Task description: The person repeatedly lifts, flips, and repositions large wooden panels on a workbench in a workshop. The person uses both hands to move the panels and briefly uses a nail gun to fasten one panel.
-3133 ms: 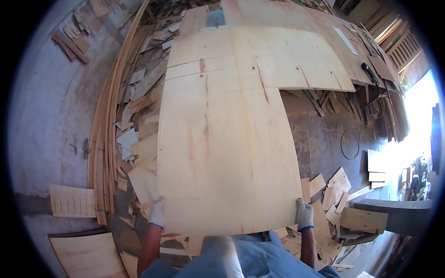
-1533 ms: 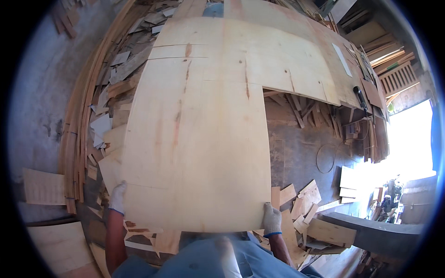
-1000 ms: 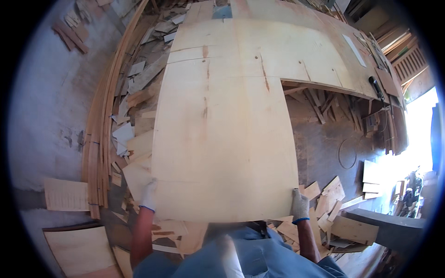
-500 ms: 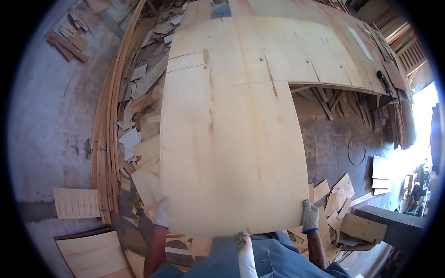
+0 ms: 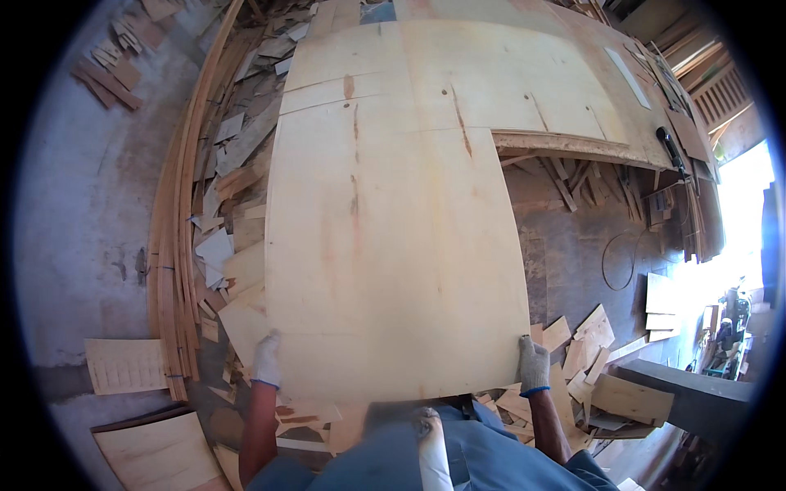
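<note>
I had the left hand and the right hand, both gloved, pinching the near left and near right edges of the plywood sheet, undersides hidden; its far part lay over the counter, its near part jutted out past it; the notch at right already stood open; the near end was not yet released; what else remained, I couldn't tell.

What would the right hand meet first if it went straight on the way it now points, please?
The right hand holds the pale plywood sheet by its right edge. Going straight on along that edge, it would probably meet the front edge of the worktable first, though depth is hard to judge.
</note>
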{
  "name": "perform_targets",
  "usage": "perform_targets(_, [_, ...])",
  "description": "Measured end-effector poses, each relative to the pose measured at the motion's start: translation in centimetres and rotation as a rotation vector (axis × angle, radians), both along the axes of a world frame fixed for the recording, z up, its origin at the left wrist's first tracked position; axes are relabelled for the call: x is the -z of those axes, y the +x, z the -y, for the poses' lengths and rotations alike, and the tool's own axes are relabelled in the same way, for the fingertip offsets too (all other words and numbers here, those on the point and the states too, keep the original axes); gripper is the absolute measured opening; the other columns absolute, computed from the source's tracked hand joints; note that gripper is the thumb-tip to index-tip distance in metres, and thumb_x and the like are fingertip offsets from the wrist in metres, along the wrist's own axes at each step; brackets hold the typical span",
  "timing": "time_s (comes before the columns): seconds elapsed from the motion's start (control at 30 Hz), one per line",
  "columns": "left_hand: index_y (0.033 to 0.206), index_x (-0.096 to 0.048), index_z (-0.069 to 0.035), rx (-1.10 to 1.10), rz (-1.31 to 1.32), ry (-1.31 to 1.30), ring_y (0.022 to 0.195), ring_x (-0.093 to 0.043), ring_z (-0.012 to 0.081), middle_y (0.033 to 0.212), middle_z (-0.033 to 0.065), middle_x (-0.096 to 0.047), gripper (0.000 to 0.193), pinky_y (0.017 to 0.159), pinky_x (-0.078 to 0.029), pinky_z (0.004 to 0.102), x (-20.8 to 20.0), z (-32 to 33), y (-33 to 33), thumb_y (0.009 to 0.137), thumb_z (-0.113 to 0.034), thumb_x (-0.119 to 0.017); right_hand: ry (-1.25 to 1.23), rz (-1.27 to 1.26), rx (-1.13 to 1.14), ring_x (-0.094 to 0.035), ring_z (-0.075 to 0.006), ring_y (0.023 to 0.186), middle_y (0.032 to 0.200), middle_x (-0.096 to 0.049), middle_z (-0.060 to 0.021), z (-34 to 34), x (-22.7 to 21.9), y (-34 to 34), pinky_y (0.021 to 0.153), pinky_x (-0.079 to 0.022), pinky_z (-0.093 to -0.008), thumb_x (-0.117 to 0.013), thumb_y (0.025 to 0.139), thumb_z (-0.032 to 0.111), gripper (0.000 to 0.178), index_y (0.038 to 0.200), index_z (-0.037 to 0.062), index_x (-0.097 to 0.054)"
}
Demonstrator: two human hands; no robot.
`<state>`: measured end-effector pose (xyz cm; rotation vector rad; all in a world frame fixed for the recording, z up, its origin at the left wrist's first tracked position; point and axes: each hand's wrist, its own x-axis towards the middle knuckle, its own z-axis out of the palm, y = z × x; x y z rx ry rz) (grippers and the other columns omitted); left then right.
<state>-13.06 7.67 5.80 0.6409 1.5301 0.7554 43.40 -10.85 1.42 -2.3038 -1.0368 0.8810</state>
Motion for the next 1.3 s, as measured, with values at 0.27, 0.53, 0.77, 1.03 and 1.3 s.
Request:
perform_targets(0.27, [0.117, -0.062, 0.002, -0.06, 0.121, 0.021, 0.098, -0.066, 0.023, 0.11, 0.0128, -0.066, 0.044, 0.087, -0.054, 0.0346, 0.7, -2.6, -0.2, 0.095, -0.036, -0.056, -0.058, -0.143, 0.286, -0.051, -0.0147, 0.061, 0.065, -0.056, -0.0058, -5.1, -4.2, -2.0, 0.056, -0.04, -0.035, -0.05, 0.097, 0.037, 0.047, 0.08, -0.0056, -0.062])
perform_targets(0.53, [0.117, -0.059, 0.006, -0.025, 0.079, -0.06, 0.094, -0.068, 0.0224, 0.109, 0.0145, -0.067, 0.044, 0.082, -0.056, 0.0344, -1.2, -6.7, 1.5, 0.097, -0.033, -0.054, -0.04, -0.203, 0.334, -0.051, -0.0125, 0.067, 0.068, -0.06, -0.0033, -9.0, -4.5, -1.6, 0.06, -0.043, -0.0357, -0.052, 0.096, 0.043, 0.053, 0.09, -0.0074, -0.066])
perform_targets(0.77, [0.118, -0.06, 0.005, -0.08, 0.146, -0.043, 0.095, -0.068, 0.0234, 0.11, 0.0142, -0.066, 0.045, 0.083, -0.056, 0.035, -0.7, -9.2, 1.1, 0.096, -0.034, -0.055, 0.031, -0.205, 0.373, -0.047, -0.0093, 0.058, 0.058, -0.052, 0.0002, -11.4, -4.6, -2.2, 0.052, -0.037, -0.032, -0.054, 0.093, 0.041, 0.052, 0.074, -0.0057, -0.065])
perform_targets(1.03, [0.12, -0.06, 0.004, -0.101, 0.194, -0.029, 0.099, -0.066, 0.0218, 0.115, 0.0129, -0.065, 0.042, 0.086, -0.056, 0.0352, 0.8, -11.7, 1.0, 0.097, -0.03, -0.054, 0.031, -0.247, 0.4, -0.042, -0.0085, 0.06, 0.062, -0.05, 0.001, -14.0, -4.7, -1.8, 0.053, -0.034, -0.0331, -0.051, 0.095, 0.032, 0.046, 0.074, -0.0081, -0.06])
perform_targets(1.3, [0.121, -0.059, 0.003, -0.108, 0.255, -0.022, 0.096, -0.068, 0.0235, 0.112, 0.0139, -0.066, 0.045, 0.083, -0.057, 0.0352, 2.2, -14.0, 0.7, 0.096, -0.035, -0.056, 0.087, -0.279, 0.408, -0.043, -0.0099, 0.06, 0.062, -0.051, -0.0001, -15.9, -3.6, -1.2, 0.054, -0.036, -0.0337, -0.052, 0.093, 0.034, 0.047, 0.075, -0.0076, -0.061])
